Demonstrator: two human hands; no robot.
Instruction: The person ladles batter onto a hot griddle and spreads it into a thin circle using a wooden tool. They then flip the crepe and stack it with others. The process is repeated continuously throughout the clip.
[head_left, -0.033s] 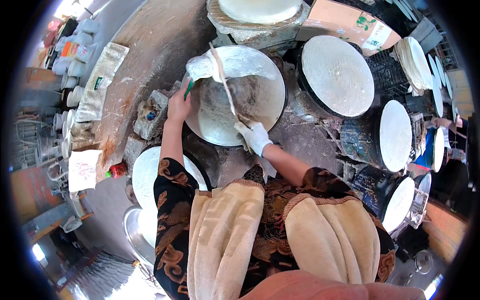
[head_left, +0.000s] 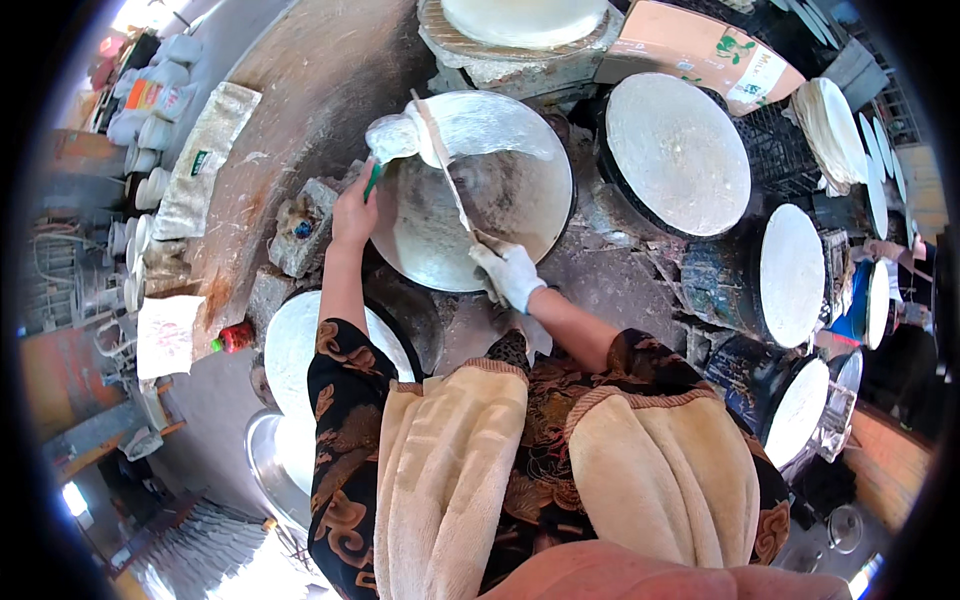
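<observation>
My left hand [head_left: 355, 210], bare, grips a green handle [head_left: 372, 178]; a pale, shiny rounded head [head_left: 390, 135], its exact shape unclear, sits at the upper-left rim of a round pan [head_left: 400, 220]. My right hand [head_left: 510, 270], in a white glove, is closed on a long thin pale stick [head_left: 448, 180] that lies diagonally across the pan. White, glossy wet material [head_left: 500, 125] covers the pan's far part; the rest of the surface is mottled grey-brown.
Round white-topped griddles [head_left: 676, 150] stand to the right, another [head_left: 305, 360] at lower left. A cardboard piece [head_left: 650, 45] lies behind. A red bottle [head_left: 235, 336] and cloth [head_left: 205, 160] are on the left. Another person's hand [head_left: 885, 252] shows at far right.
The stick's far end and the green-handled tool have shifted slightly leftward, with my left hand moving a little left. My grips look the same.
</observation>
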